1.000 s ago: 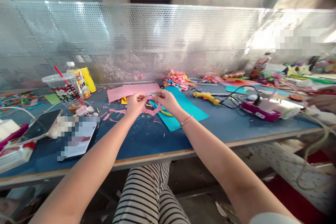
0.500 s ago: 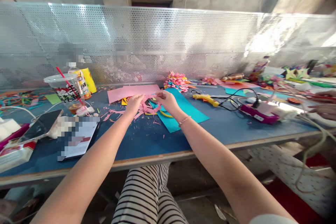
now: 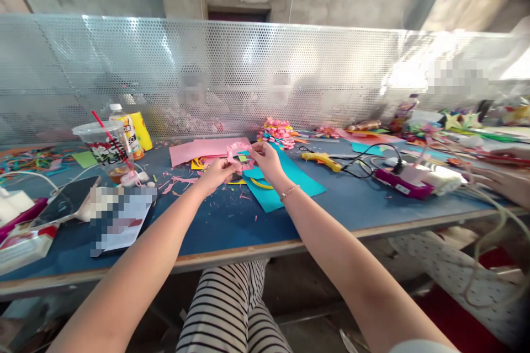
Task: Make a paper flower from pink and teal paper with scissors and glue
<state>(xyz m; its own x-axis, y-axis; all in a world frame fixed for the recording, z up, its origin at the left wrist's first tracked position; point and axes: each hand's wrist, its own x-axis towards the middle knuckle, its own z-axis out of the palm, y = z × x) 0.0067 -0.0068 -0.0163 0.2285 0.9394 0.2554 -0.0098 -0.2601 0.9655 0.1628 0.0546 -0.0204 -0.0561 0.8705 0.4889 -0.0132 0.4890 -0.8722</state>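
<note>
Head view: the frilly pink paper ring [image 3: 238, 146] is up between both hands, over the scraps in the middle of the desk. Left hand [image 3: 216, 175] has its fingers pinched on the ring's lower left; right hand [image 3: 267, 161] grips the right side, though its fingertips are kinda hard to make out. Right hand and wrist are over a teal sheet [image 3: 290, 190], and a yellow curved thing [image 3: 261, 185] on it is partly blocked, so no clue what it is. Pink sheet [image 3: 190, 153] lies just behind the left hand. Yellow glue gun [image 3: 323, 160] sits off to the right. The tablet's screen [image 3: 138, 215] is mostly pixelated, the plastic cup [image 3: 103, 146] partly covers a bottle [image 3: 134, 146], and somebody else's hand [image 3: 507, 183] is cut off at the right edge.
</note>
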